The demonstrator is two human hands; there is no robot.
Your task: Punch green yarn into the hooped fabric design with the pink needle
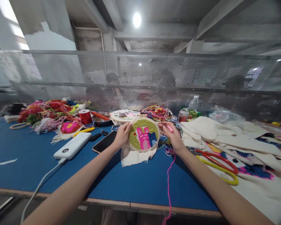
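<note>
Both of my hands hold up a round embroidery hoop [144, 134] above the table. Its cloth carries a looped-yarn picture: green ground, a pink shape and a smaller blue one. My left hand [123, 135] grips the hoop's left rim, thumb towards me. At the right rim, the fingers of my right hand [173, 135] are closed around a pink pen-like tool [170, 128], probably a punch needle, and also touch the hoop. A pink yarn [169, 184] hangs below that hand and runs over the table's front edge. Loose white cloth [138, 156] droops under the hoop.
On the blue table [131, 184] lie a white power bank [73, 145] with a cable, a black phone [105, 142] and a red thread spool [85, 117]. Red-and-yellow scissors [221, 165] rest on cream cloth [224, 134] at right. Yarn heaps [45, 111] stand before a perforated metal screen [140, 72].
</note>
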